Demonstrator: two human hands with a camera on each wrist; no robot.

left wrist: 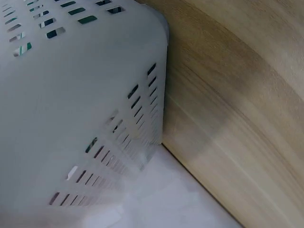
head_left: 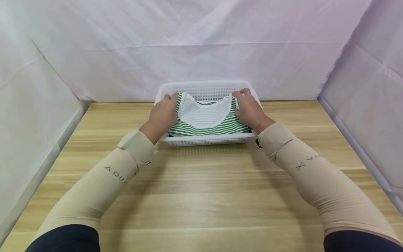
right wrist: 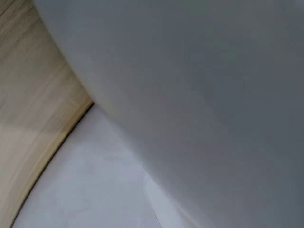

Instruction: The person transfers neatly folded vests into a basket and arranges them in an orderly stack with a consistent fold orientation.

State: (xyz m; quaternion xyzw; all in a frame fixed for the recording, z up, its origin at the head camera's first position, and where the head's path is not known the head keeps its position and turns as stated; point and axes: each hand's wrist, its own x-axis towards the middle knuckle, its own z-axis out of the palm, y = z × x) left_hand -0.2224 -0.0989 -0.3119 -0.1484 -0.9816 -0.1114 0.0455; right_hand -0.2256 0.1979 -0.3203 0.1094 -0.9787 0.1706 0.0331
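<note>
A green-and-white striped top [head_left: 204, 131] with a wide round neckline lies in a white plastic basket [head_left: 207, 140], its neck opening facing up. At its left shoulder, my left hand [head_left: 163, 112] grips the fabric with curled fingers. My right hand [head_left: 249, 110] holds the opposite shoulder, thumb toward the neckline. Both hands are over the basket's side rims. Most of the garment's lower part is hidden inside the basket. The left wrist view shows the slotted basket wall [left wrist: 71, 104] from outside; a blurred pale surface fills most of the right wrist view.
The basket stands at the back of a wooden table [head_left: 201, 196], close against a white cloth backdrop [head_left: 201, 66]. White cloth walls [head_left: 31, 98] also border the table on the left and right. Dark material shows under the top at the basket's front corners.
</note>
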